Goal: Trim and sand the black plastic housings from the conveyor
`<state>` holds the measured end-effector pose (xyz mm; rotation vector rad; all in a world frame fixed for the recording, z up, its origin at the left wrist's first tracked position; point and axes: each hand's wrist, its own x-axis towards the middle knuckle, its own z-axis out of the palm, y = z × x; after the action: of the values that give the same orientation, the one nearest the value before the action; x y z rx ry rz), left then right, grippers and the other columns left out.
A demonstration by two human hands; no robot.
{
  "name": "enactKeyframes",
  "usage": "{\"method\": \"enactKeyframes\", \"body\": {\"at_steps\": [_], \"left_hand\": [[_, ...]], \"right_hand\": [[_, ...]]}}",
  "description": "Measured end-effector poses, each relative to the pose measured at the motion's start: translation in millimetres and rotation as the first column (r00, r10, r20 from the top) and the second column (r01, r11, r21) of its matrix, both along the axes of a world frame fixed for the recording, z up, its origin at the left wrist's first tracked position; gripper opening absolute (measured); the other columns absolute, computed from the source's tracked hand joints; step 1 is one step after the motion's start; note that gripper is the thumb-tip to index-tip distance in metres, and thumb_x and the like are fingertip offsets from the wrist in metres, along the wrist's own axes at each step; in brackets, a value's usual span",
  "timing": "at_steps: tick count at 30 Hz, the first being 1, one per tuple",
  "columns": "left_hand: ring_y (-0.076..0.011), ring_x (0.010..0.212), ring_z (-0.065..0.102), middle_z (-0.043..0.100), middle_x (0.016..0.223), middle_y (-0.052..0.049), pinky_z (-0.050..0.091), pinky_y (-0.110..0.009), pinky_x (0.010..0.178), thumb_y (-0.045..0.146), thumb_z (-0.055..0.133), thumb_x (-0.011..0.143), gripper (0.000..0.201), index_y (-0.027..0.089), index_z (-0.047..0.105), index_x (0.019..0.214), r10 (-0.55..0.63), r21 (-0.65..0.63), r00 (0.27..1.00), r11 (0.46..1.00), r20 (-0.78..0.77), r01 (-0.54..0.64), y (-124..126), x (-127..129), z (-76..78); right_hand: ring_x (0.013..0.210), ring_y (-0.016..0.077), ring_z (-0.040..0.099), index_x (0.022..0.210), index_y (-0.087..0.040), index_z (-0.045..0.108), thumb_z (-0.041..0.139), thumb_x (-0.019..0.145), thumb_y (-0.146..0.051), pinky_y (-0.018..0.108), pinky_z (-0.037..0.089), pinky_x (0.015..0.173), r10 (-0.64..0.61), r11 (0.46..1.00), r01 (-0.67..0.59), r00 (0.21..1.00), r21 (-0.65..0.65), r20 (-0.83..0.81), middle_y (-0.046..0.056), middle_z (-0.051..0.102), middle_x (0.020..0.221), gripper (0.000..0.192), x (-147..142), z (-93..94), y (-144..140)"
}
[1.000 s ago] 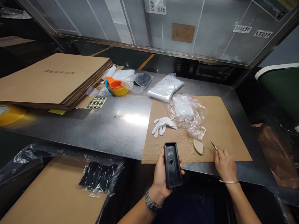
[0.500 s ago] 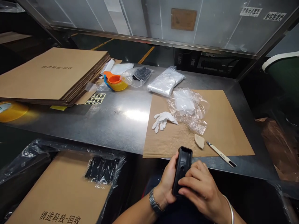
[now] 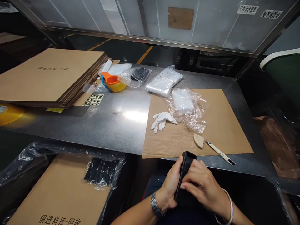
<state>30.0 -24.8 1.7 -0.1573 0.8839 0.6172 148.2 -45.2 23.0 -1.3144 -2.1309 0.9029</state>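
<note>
While the left grip (image 3: pixel 169 184) holds a tray (image 3: pixel 184 169), right fingers (image 3: pixel 195 177) touch it.

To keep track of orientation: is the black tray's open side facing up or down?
Roughly up: the black tray shows its open side, partly covered by the right hand.

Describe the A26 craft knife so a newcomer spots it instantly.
On the metal workbench, find the flat cardboard sheet. Across its near edge, right of the tan wedge, lies the craft knife: unlike the wedge or white glove, it's long and thin, pale-handled and marked A26.
</note>
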Motion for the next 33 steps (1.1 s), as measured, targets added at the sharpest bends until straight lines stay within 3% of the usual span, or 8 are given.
{"method": "enactKeyframes", "body": {"at_steps": [2, 6, 8, 10, 13, 15, 25, 33], "left_hand": [[-0.0092, 0.044, 0.054, 0.058, 0.052, 0.000, 0.042, -0.019, 0.046, 0.040, 0.051, 0.083, 0.034, 0.014, 0.060, 0.064, -0.003, 0.010, 1.000, 1.000, -0.031, 0.004, -0.9, -0.1, 1.0], [-0.0131, 0.031, 0.052, 0.057, 0.042, -0.004, 0.037, -0.020, 0.032, 0.058, 0.037, 0.082, 0.055, 0.011, 0.063, 0.070, -0.235, 0.006, 0.971, 0.972, -0.047, 0.236, -5.4, -2.6, 1.8], [-0.0139, 0.028, 0.052, 0.058, 0.041, -0.007, 0.036, -0.020, 0.029, 0.061, 0.032, 0.083, 0.061, 0.010, 0.064, 0.073, -0.280, 0.008, 0.959, 0.960, -0.053, 0.281, -7.3, -3.9, 2.2], [-0.0138, 0.028, 0.052, 0.059, 0.041, -0.007, 0.037, -0.019, 0.029, 0.061, 0.030, 0.083, 0.063, 0.009, 0.064, 0.074, -0.282, 0.004, 0.958, 0.959, -0.047, 0.283, -8.1, -4.4, 3.7], [-0.0132, 0.028, 0.053, 0.058, 0.042, -0.007, 0.037, -0.018, 0.029, 0.060, 0.029, 0.084, 0.065, 0.008, 0.064, 0.069, -0.296, -0.015, 0.955, 0.955, -0.029, 0.296, -7.8, -3.7, 7.8], [-0.0124, 0.028, 0.053, 0.057, 0.042, -0.007, 0.037, -0.018, 0.029, 0.060, 0.027, 0.084, 0.067, 0.008, 0.062, 0.062, -0.310, -0.018, 0.950, 0.951, -0.032, 0.309, -7.5, -2.9, 10.0], [-0.0115, 0.030, 0.053, 0.056, 0.041, -0.008, 0.036, -0.017, 0.031, 0.063, 0.025, 0.083, 0.074, 0.005, 0.064, 0.058, -0.460, 0.047, 0.887, 0.886, -0.038, 0.461, -14.8, -7.6, 2.8], [-0.0120, 0.030, 0.053, 0.057, 0.043, -0.009, 0.036, -0.017, 0.030, 0.065, 0.024, 0.082, 0.075, 0.005, 0.064, 0.061, -0.467, 0.033, 0.881, 0.882, -0.067, 0.470, -17.3, -8.5, -5.2]], "right_hand": [[0.071, 0.0147, 0.049, 0.066, -0.019, 0.059, 0.056, 0.085, -0.027, 0.029, 0.035, 0.065, -0.012, 1.000, 0.013, 1.000, 0.023, -0.021, -0.001, 0.060, 0.065, 0.021, 1.4, -0.6, 2.0], [0.066, 0.0149, 0.047, 0.067, -0.018, 0.058, 0.051, 0.087, -0.019, 0.028, 0.038, 0.062, -0.120, 0.984, 0.121, 0.993, 0.132, -0.012, 0.000, 0.056, 0.062, 0.021, 5.5, -4.0, 7.1], [0.066, 0.0155, 0.047, 0.072, -0.018, 0.059, 0.050, 0.086, -0.018, 0.028, 0.040, 0.061, -0.166, 0.972, 0.163, 0.986, 0.168, 0.002, 0.001, 0.054, 0.063, 0.017, 8.7, -6.5, 9.6], [0.073, 0.0176, 0.049, 0.089, -0.017, 0.061, 0.052, 0.086, -0.019, 0.031, 0.044, 0.066, -0.176, 0.965, 0.171, 0.984, 0.198, 0.008, 0.003, 0.056, 0.071, 0.010, 12.3, -8.4, 11.9], [0.096, 0.0228, 0.048, 0.116, -0.019, 0.055, 0.054, 0.085, -0.024, 0.039, 0.045, 0.080, -0.140, 0.969, 0.133, 0.990, 0.206, 0.018, 0.010, 0.056, 0.099, 0.031, 17.0, -9.4, 14.8], [0.104, 0.0239, 0.046, 0.119, -0.021, 0.054, 0.056, 0.084, -0.025, 0.041, 0.044, 0.085, -0.093, 0.982, 0.093, 0.996, 0.166, -0.007, 0.011, 0.054, 0.108, 0.035, 19.1, -9.2, 16.7], [0.076, 0.0152, 0.060, 0.089, -0.016, 0.069, 0.063, 0.078, -0.020, 0.027, 0.048, 0.068, -0.166, 0.980, 0.124, 0.943, -0.158, -0.290, 0.005, 0.066, 0.080, 0.013, 31.3, -8.5, 31.0], [0.074, 0.0158, 0.063, 0.084, -0.019, 0.072, 0.060, 0.078, -0.017, 0.028, 0.048, 0.069, -0.262, 0.947, 0.190, 0.922, -0.259, -0.284, 0.004, 0.070, 0.078, 0.014, 31.0, -14.0, 31.8]]}}
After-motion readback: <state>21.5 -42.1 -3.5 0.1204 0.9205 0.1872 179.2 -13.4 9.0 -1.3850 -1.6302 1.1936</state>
